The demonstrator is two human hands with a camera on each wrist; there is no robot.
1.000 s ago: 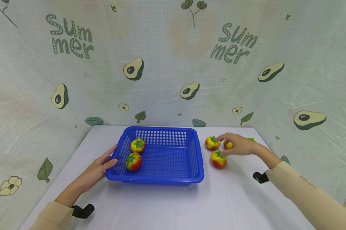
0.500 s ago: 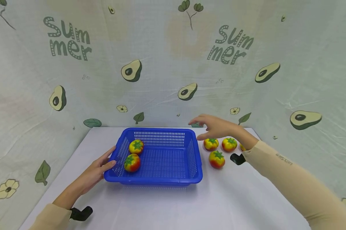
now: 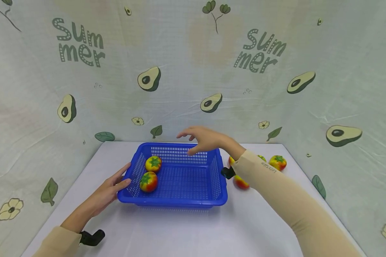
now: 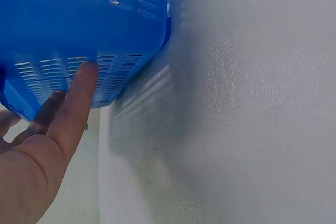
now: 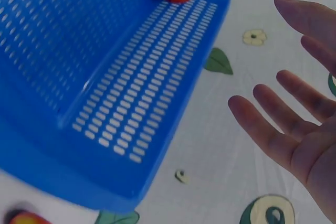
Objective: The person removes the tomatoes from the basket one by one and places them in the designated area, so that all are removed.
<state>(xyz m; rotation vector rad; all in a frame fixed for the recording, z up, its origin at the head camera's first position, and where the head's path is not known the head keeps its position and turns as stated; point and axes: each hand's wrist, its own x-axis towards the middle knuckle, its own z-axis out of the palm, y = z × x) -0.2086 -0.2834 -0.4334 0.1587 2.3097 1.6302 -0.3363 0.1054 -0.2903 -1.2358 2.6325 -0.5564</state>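
Tomatoes: 2 in basket, L edge; 4 on tabletop twd R edge. L hand straight-fingered agst basket; R hand fingers apart, holds nil. Risk: low R sleeve could roll some off.

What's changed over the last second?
The right hand moved left, from the fruits outside the basket to near its far rim, its fingers empty. Nothing was picked up or let go. The left hand stays at the basket's left side; the basket and two inside fruits stayed put.
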